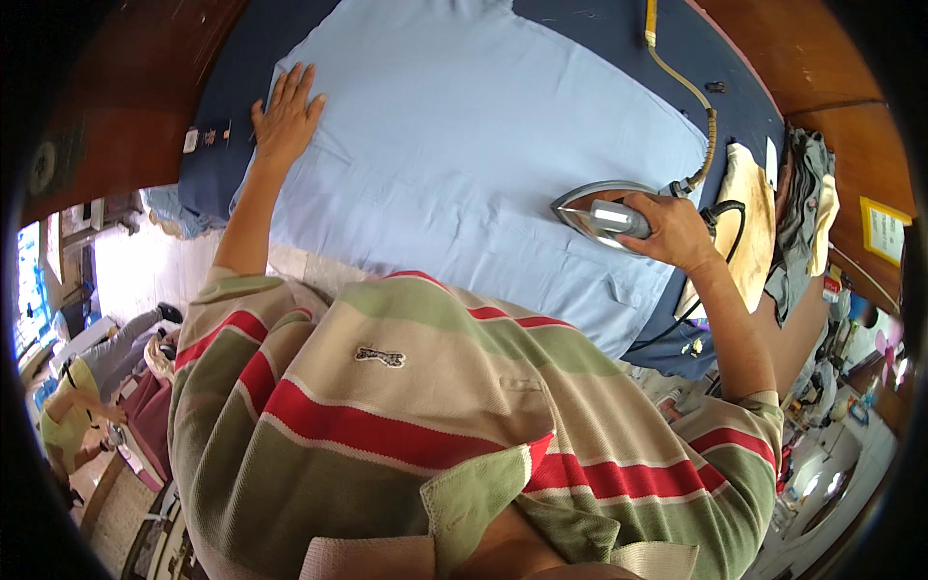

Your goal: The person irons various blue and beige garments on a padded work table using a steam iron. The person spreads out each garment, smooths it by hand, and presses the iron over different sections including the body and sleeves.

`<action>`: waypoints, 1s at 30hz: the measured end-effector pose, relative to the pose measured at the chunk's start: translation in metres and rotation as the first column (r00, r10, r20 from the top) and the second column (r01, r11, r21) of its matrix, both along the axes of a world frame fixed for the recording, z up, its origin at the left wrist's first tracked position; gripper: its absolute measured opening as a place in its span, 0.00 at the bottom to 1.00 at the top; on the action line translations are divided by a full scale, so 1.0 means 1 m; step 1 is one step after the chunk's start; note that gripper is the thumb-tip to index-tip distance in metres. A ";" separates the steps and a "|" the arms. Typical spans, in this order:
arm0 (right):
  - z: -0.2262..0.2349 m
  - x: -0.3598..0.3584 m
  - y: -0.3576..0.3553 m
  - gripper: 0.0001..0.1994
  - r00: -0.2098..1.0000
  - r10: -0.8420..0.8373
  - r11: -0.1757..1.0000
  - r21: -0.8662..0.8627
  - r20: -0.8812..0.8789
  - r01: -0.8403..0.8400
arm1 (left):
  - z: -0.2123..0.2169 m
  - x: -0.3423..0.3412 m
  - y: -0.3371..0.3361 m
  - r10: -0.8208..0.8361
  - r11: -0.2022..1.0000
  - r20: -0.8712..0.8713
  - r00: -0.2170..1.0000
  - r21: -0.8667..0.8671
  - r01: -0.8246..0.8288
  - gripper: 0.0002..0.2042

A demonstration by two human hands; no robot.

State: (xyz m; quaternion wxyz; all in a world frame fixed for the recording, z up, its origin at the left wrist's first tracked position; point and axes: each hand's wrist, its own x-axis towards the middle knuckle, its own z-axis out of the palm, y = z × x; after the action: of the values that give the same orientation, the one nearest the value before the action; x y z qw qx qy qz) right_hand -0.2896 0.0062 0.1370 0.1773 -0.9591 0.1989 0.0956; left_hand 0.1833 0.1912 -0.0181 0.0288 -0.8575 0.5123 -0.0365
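A light blue garment (435, 126) lies spread over a dark blue padded table (570, 29). My left hand (287, 116) rests flat near the garment's left edge, fingers spread, palm down. On the right, my right hand (674, 230) is wrapped around the handle of a steam iron (580, 206). The iron sits on the cloth with its pointed tip toward the left. A hose (713, 135) and a black cord (742, 227) run from the iron's back end. Small creases show in the cloth around the left hand and along the near edge.
Beside the iron lies a cream cloth (739, 208), with dark folded garments (802, 193) hanging farther right. A small dark object (715, 87) lies near the hose. Wooden panels (822, 58) border the table. Another person (82, 406) works with an iron at the lower left.
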 end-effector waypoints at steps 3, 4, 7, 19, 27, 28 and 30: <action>-0.008 0.005 0.002 0.22 0.997 -0.081 0.994 -0.067 -0.010 0.080 | 0.016 -0.009 -0.014 0.010 1.000 0.027 1.000 0.019 -0.010 0.27; -0.007 0.013 0.000 0.22 0.987 -0.157 0.986 -0.062 0.022 0.158 | 0.020 -0.020 -0.028 -0.016 0.999 0.035 0.999 -0.049 0.017 0.27; -0.006 0.058 -0.003 0.25 0.938 -0.346 0.937 -0.052 -0.006 0.345 | 0.029 -0.051 -0.081 -0.223 0.955 -0.002 0.975 -0.199 0.218 0.25; -0.015 0.188 -0.115 0.29 0.836 -0.538 0.825 -0.136 0.111 0.549 | 0.003 -0.054 -0.251 -0.458 0.889 -0.124 0.880 -0.061 0.454 0.21; -0.021 0.215 -0.121 0.25 0.885 -0.440 0.880 -0.125 0.154 0.459 | 0.014 -0.054 -0.249 -0.459 0.886 -0.149 0.876 -0.007 0.463 0.21; -0.015 0.216 -0.118 0.26 0.879 -0.470 0.875 -0.088 0.082 0.476 | 0.012 -0.052 -0.250 -0.463 0.885 -0.154 0.873 -0.021 0.466 0.21; -0.004 0.206 -0.096 0.27 0.936 -0.349 0.934 -0.068 0.052 0.352 | 0.004 -0.049 -0.250 -0.506 0.862 -0.161 0.847 -0.111 0.494 0.21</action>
State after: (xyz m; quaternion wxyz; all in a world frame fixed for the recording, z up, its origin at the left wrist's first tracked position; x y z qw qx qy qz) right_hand -0.0839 -0.0897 0.1326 0.1587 -0.9161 0.3665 0.0361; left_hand 0.1344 -0.0590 -0.0141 -0.0575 -0.6945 0.7169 0.0204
